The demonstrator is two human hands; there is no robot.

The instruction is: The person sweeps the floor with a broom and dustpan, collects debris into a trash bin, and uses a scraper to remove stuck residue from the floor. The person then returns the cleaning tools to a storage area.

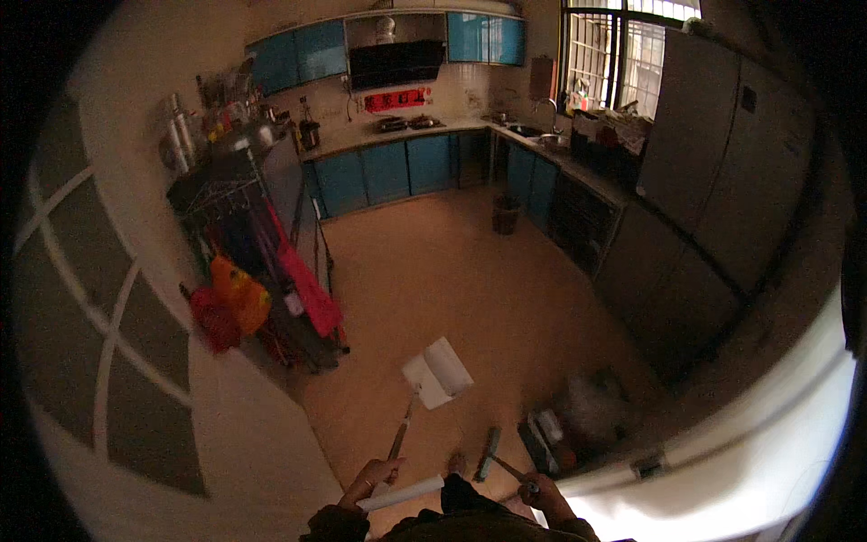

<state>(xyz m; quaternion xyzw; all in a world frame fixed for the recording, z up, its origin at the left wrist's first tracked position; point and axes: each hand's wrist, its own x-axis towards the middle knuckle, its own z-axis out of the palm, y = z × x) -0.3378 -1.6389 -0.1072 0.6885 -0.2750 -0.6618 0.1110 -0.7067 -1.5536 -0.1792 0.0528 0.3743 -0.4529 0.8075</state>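
Note:
My left hand (376,474) is closed around the long handle of a white dustpan (439,374), whose pan lies on the tan floor ahead of me. A white rolled or flat piece (403,493) extends beside that hand towards my feet; what it is I cannot tell. In my right hand (542,498) is the handle of a broom (489,454), its narrow greenish head low by the floor, right of my foot. The dustpan and the broom head are apart.
Blue kitchen cabinets (385,169) line the far wall, with a bin (505,215) near the corner. At left stands a rack (234,183) hung with umbrellas and bags. A large refrigerator (718,149) is at right, and a dark box (542,440) with items stands near the right wall.

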